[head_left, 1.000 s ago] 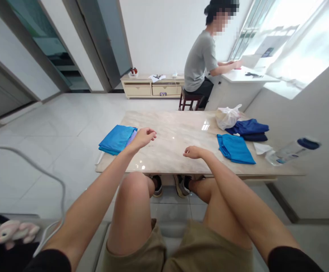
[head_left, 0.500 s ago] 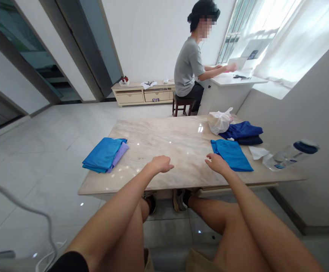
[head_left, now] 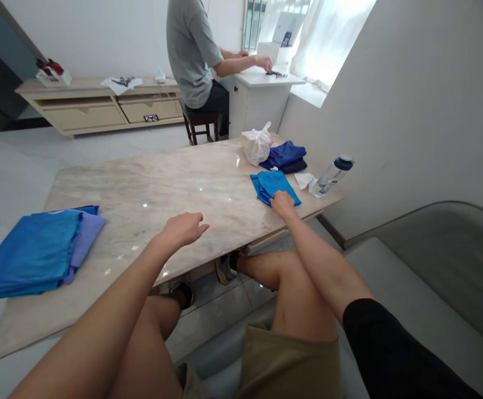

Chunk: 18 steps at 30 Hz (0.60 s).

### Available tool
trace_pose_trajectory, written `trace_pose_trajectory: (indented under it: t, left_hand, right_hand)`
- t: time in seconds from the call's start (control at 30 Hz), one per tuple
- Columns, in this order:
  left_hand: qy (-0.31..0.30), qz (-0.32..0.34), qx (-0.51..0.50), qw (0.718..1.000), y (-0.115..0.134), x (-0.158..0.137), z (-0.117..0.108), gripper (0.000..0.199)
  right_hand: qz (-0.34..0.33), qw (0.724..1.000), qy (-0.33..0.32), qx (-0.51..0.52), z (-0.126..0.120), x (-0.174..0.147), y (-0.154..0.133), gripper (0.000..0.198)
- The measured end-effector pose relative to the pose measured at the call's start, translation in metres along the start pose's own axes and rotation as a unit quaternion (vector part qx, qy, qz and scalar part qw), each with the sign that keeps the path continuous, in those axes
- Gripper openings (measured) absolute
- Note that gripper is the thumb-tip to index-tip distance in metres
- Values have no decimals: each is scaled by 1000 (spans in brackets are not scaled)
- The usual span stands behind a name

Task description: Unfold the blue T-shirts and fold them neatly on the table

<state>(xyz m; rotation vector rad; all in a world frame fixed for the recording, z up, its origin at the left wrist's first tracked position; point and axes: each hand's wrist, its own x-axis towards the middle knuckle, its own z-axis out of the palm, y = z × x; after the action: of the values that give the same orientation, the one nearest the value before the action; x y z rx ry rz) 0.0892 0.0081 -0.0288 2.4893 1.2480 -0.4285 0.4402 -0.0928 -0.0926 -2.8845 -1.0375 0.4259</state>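
Right hand (head_left: 283,204) was at folded blue cloth (head_left: 271,182) toward table's (head_left: 158,177) right front corner; couldn't tell if gripping. Left hand (head_left: 183,228) was empty, thumb apart, near front edge. Risk: pinching only top layer could've unfolded cloth.

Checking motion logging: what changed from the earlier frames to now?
Right hand moved rightward from over bare tabletop to the right blue cloth's near edge; grip unclear. Left hand moved rightward, away from the left cloth stack, empty. View turned right. Cloths, plastic bag, bottle stayed put.
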Motion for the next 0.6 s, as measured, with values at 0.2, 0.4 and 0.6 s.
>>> trace_pose_trajectory:
  t: [0.2, 0.4, 0.6]
  left_hand:
    - [-8, 0, 9, 1000, 2, -21, -16, 45]
    - [88, -27, -68, 993, -14, -21, -18, 39]
    - [260, -47, -181, 947, -42, -28, -13, 41]
  right_hand:
    - [17, 997, 61, 34, -11, -12, -8, 43]
    - [-16, 939, 234, 251, -26, -20, -56, 36]
    - [-204, 746, 304, 556, -61, -63, -149, 48]
